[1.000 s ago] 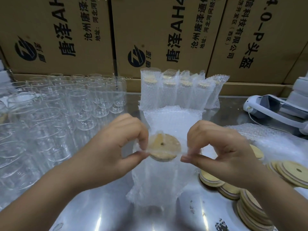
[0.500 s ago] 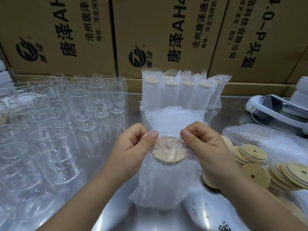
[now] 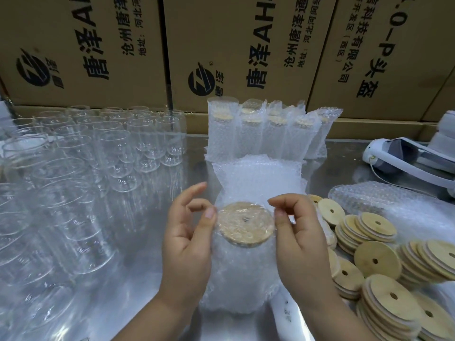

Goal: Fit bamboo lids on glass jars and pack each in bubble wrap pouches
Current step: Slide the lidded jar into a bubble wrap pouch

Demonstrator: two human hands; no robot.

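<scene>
Both hands (image 3: 187, 239) (image 3: 301, 239) flank a pouched, lidded jar (image 3: 246, 227).

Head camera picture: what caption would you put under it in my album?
Both hands, left and right, pinch a bubble wrap pouch around a bamboo-lidded jar.

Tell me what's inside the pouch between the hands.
Inside the pouch, a round bamboo lid with a centre hole shows through the wrap near the top. The jar below it is hidden by the bubbles. The left hand and right hand flank the lid.
</scene>
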